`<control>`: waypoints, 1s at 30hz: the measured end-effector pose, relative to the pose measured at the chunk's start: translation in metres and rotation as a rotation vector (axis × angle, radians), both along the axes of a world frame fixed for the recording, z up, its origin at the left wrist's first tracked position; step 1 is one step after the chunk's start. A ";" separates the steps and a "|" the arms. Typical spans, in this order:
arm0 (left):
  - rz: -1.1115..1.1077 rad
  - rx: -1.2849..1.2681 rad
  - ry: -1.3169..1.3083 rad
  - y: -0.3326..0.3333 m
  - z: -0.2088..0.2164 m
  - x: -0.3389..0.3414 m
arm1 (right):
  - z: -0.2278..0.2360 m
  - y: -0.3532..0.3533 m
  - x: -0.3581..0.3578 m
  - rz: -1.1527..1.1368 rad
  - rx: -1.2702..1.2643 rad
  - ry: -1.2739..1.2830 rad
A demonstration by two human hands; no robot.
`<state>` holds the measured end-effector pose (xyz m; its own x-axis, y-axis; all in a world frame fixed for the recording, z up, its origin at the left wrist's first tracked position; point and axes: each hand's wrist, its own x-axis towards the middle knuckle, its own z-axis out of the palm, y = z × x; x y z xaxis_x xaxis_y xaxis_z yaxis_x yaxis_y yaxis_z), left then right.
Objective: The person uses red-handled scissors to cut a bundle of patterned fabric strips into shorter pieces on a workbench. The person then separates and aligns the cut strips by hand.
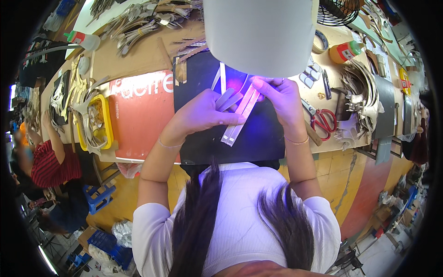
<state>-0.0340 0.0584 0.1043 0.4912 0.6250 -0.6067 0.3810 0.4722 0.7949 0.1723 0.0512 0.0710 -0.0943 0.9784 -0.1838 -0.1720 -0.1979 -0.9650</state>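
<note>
Over a black mat (203, 143), both hands hold a long, narrow strip (238, 122) with a line down its middle, slanting from upper right to lower left under purple light. My left hand (196, 113) is closed, its thumb pressed on the strip's lower part. Short grey strap ends (227, 99) stick out by its fingers; whether they join the strip I cannot tell. My right hand (284, 99) pinches the strip's upper end between thumb and fingers. Thin pale straps (223, 76) lie behind the hands, partly hidden by the lamp.
A white lamp shade (260, 37) hangs low just beyond the hands. Right: red-handled scissors (325, 123), a tape roll (320, 41), an orange bottle (345, 52), stacked straps (362, 101). Left: a red board (143, 131), a yellow tray (109, 122), a co-worker's striped sleeve (44, 161).
</note>
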 end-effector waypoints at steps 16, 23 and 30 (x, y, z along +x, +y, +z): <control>0.050 0.074 -0.146 -0.001 -0.007 0.001 | 0.000 -0.002 -0.001 -0.005 -0.003 0.024; 0.022 0.093 -0.073 0.001 -0.002 0.002 | -0.002 -0.002 0.001 -0.005 0.001 0.046; 0.039 0.060 -0.084 0.003 0.001 0.005 | -0.007 0.000 0.002 -0.020 -0.020 0.042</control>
<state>-0.0292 0.0617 0.1051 0.5132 0.6791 -0.5249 0.2938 0.4356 0.8508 0.1740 0.0514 0.0639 -0.0832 0.9763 -0.1998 -0.2160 -0.2134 -0.9528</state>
